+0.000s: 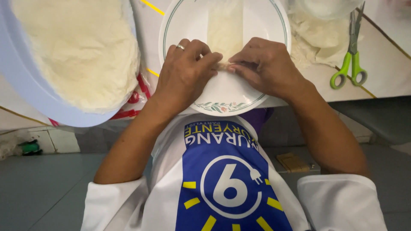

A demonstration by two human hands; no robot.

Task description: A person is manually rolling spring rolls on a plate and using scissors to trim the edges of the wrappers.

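A thin pale wrapper sheet (224, 25) lies on a white plate (265, 21) with a green rim line and a floral edge. My left hand (184, 75), a ring on one finger, and my right hand (267, 64) meet at the wrapper's near end. Both pinch a rolled, brownish edge of it between fingertips and thumbs. The fingers cover most of that rolled part.
A large pale-blue basin (25, 81) of white crumbly filling sits at the left. Loose wrapper sheets (319, 36) lie right of the plate, under a clear bowl (327, 6). Green-handled scissors (352, 64) rest at the right. The table edge (368, 97) runs below them.
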